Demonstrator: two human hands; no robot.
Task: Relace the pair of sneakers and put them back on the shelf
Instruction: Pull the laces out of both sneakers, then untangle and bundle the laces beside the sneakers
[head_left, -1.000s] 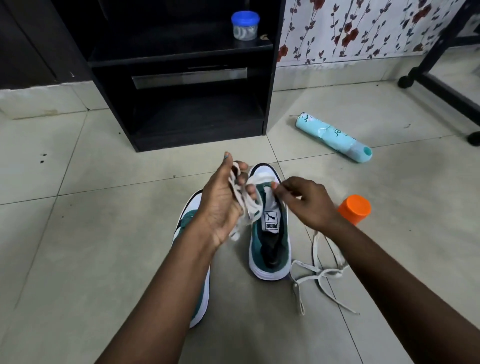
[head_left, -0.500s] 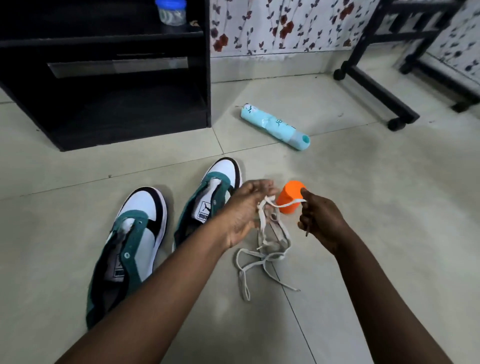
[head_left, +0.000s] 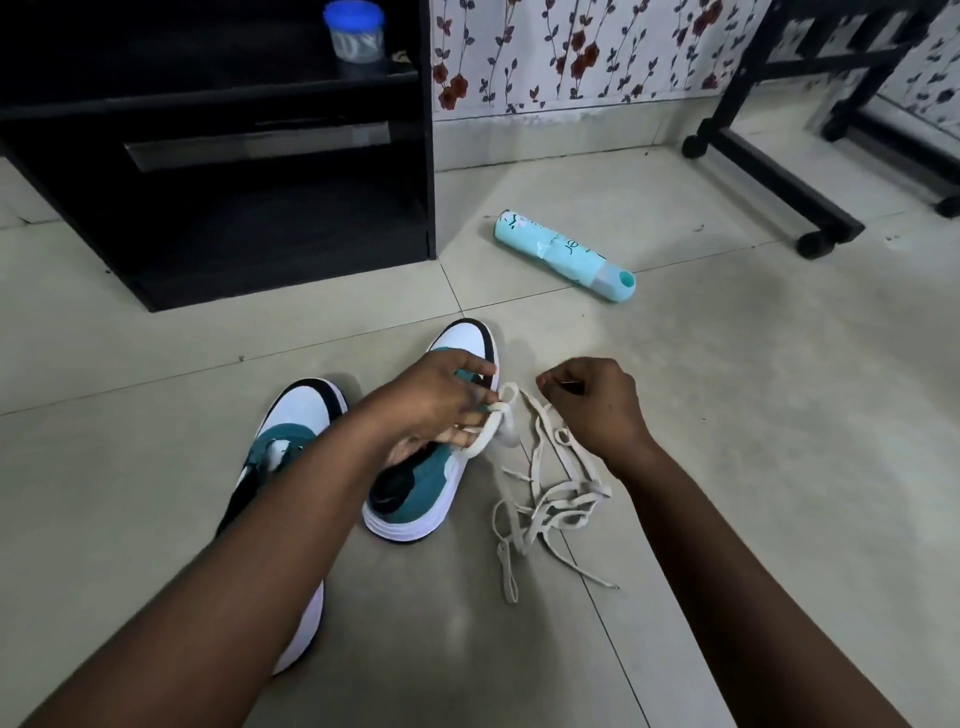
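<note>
Two white, teal and black sneakers stand unlaced on the tiled floor, toes pointing away from me: the left sneaker (head_left: 304, 415) partly under my left forearm, the right sneaker (head_left: 421, 488) beside it. My left hand (head_left: 441, 400) hovers over the right sneaker and grips a bunch of off-white shoelace (head_left: 501, 423). My right hand (head_left: 597, 400) is curled, pinching the lace's end. The rest of the laces (head_left: 550, 504) lie tangled on the floor between my arms. A black shelf unit (head_left: 218, 171) stands at the back left.
A light blue bottle (head_left: 563, 254) lies on its side behind my hands. A blue-lidded jar (head_left: 355, 31) sits on the shelf unit's upper board. A black wheeled frame (head_left: 779, 171) stands at the back right by the floral wall.
The view has swung back left. My left hand moved over the right sneaker with the lace bunch. The orange cap is now hidden behind my right hand.
</note>
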